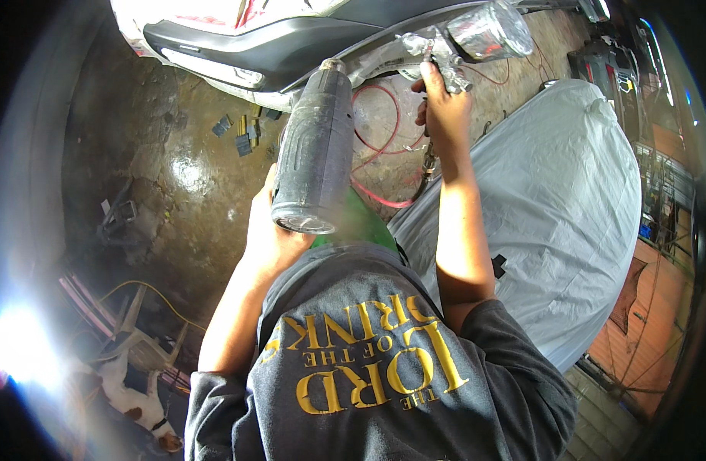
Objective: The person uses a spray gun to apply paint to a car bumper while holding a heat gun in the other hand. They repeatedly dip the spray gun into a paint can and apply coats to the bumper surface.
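A dark grey heat gun (pixel 314 150) points away from me, its nozzle close to the lower edge of a car bumper (pixel 284 54). Around its handle, largely hidden beneath the body, my left hand (pixel 275 230) is closed. My right hand (pixel 447 115) grips a metal spray gun (pixel 439 58) farther forward and to the right. On the spray gun sits a silvery, paint-smeared cup (pixel 490 32), tilted to the right. A red air hose (pixel 380 201) runs from a dark fitting (pixel 427 167) below that hand and loops across the floor.
A grey cover (pixel 537 207) drapes over a large object at my right. Small dark blocks (pixel 247 138) lie on the wet-looking floor (pixel 169 200). At lower left are a brown and white dog (pixel 142 403), a plastic chair (pixel 142 346), a yellow cord (pixel 165 296) and a bright lamp (pixel 23 346).
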The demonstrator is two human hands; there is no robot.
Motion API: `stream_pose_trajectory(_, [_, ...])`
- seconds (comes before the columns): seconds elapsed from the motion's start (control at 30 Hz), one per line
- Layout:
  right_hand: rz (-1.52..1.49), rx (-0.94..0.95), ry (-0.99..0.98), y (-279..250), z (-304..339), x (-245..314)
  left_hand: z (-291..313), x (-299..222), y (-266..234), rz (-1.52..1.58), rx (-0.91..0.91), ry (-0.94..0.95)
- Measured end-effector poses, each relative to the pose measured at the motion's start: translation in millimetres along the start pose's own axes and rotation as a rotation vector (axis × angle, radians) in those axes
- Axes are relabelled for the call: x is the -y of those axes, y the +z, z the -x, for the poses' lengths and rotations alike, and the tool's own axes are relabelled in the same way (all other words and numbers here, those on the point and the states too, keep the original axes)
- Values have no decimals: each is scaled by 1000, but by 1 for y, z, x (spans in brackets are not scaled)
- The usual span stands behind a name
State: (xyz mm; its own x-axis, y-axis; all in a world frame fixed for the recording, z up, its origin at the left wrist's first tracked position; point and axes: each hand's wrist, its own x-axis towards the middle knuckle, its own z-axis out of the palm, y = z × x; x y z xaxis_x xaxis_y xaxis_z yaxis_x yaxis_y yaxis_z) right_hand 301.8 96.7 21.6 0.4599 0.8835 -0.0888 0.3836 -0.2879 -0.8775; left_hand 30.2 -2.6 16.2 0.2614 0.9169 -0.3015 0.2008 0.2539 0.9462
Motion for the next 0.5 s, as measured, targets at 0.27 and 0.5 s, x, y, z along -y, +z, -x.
stream_pose_trajectory(0.27, [-62, -106, 25, -21, -3, -1, -9, -11, 0, -32, 20, 52])
stream_pose_trajectory(0.5, [-28, 44, -80, -6, 1, 16, -22, -28, 6, 11, 56, 22])
